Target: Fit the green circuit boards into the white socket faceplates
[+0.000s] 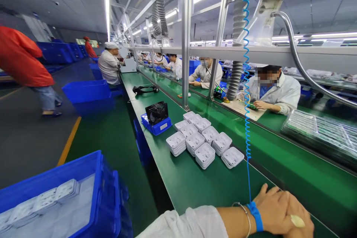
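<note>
My left hand, with a blue wrist strap and a bracelet, is low at the right by the green workbench. It overlaps my right hand, which has a pale yellow patch on its back. Fingertips show along the upper edge, but most fingers are hidden, and I cannot make out anything held. Nearest to the hands is a short stack of white square plastic shells. Several taller stacks of the same shells stand behind it. A blue coiled cord runs up from the strap.
A black fan sits on a small blue bin. On the left a large blue crate holds more white shells. A metal post rises from the bench edge. Clear trays lie across the line, where co-workers sit.
</note>
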Available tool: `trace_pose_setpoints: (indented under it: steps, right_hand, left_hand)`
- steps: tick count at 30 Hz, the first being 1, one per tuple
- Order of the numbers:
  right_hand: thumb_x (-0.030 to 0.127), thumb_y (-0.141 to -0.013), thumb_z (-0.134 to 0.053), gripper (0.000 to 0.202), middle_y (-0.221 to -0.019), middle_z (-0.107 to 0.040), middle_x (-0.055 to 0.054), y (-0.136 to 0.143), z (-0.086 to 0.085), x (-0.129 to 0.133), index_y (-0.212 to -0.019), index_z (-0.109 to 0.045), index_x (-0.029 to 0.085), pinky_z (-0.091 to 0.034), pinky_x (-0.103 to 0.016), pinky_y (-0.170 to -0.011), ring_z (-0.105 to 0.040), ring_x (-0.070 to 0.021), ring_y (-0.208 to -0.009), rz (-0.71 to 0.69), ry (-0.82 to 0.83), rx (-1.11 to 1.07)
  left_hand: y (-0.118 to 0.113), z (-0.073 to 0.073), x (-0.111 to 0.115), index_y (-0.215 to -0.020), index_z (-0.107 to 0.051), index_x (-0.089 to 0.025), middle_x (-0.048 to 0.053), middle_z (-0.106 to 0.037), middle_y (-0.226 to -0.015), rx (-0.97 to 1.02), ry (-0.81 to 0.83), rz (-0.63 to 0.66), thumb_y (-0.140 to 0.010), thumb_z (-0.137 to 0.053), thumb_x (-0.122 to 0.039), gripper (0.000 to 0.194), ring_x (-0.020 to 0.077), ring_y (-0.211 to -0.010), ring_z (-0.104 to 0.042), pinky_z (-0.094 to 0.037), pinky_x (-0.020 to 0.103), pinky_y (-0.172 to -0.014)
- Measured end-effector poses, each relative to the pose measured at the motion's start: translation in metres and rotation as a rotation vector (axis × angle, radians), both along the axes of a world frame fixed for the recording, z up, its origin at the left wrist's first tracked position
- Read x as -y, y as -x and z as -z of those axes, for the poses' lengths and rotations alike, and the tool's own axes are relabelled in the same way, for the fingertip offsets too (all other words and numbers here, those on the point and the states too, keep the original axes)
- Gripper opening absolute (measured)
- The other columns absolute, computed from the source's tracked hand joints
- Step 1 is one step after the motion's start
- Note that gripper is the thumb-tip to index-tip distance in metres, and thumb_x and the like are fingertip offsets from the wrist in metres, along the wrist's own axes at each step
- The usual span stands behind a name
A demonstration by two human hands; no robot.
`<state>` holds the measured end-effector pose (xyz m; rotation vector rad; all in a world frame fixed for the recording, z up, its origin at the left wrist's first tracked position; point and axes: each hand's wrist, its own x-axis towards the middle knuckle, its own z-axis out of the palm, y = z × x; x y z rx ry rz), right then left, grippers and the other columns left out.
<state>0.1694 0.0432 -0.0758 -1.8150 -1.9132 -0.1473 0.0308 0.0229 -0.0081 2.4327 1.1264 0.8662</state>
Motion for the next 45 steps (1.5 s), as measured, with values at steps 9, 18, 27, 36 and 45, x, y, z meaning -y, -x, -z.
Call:
trace_pose_setpoints:
  steps: [9,18,27,36,45]
  right_hand:
    - [0.033,-0.084,-0.039,0.040,-0.113,-0.055,-0.014,0.030,-0.024,0.012,-0.119,-0.046,0.015,-0.038,-0.039,-0.086,-0.047,-0.0270,-0.106,0.016,0.030,0.002]
    - [0.034,-0.088,-0.038,0.031,-0.104,-0.059,-0.010,0.040,-0.060,0.020,-0.110,-0.051,0.016,-0.035,-0.030,-0.078,-0.050,-0.0212,-0.096,0.039,0.107,-0.168]
    - [0.028,-0.088,-0.039,0.026,-0.096,-0.060,-0.008,0.037,-0.064,0.021,-0.105,-0.055,0.017,-0.032,-0.029,-0.074,-0.050,-0.0188,-0.089,-0.021,0.093,-0.209]
    - [0.027,-0.090,-0.035,0.022,-0.088,-0.058,-0.005,0.037,-0.062,0.023,-0.091,-0.055,0.018,-0.030,-0.028,-0.071,-0.047,-0.0174,-0.082,-0.015,0.077,-0.258]
    - [0.026,-0.090,-0.035,0.022,-0.086,-0.057,-0.004,0.035,-0.059,0.023,-0.088,-0.054,0.017,-0.030,-0.028,-0.071,-0.047,-0.0170,-0.081,-0.029,0.068,-0.259]
  left_hand:
    - [-0.002,0.003,-0.011,-0.137,-0.028,-0.014,0.012,-0.051,-0.127,0.101,0.117,0.008,-0.090,-0.026,-0.032,0.050,0.0233,-0.116,-0.047,-0.030,0.047,-0.102]
    - [-0.003,0.017,-0.025,-0.129,-0.043,-0.016,0.009,-0.056,-0.123,0.235,0.124,-0.012,-0.093,-0.021,-0.035,0.046,0.0209,-0.111,-0.050,-0.036,0.040,-0.098]
    - [-0.003,0.009,-0.024,-0.119,-0.051,-0.018,0.006,-0.058,-0.118,0.227,0.160,-0.093,-0.091,-0.025,-0.028,0.040,0.0188,-0.108,-0.051,-0.038,0.037,-0.098]
    - [-0.002,0.011,-0.027,-0.115,-0.054,-0.018,0.005,-0.061,-0.115,0.237,0.188,-0.079,-0.090,-0.028,-0.027,0.037,0.0180,-0.106,-0.054,-0.040,0.036,-0.096]
    - [-0.001,0.008,-0.027,-0.115,-0.054,-0.018,0.005,-0.060,-0.117,0.228,0.219,-0.075,-0.089,-0.029,-0.027,0.037,0.0181,-0.108,-0.053,-0.039,0.036,-0.097]
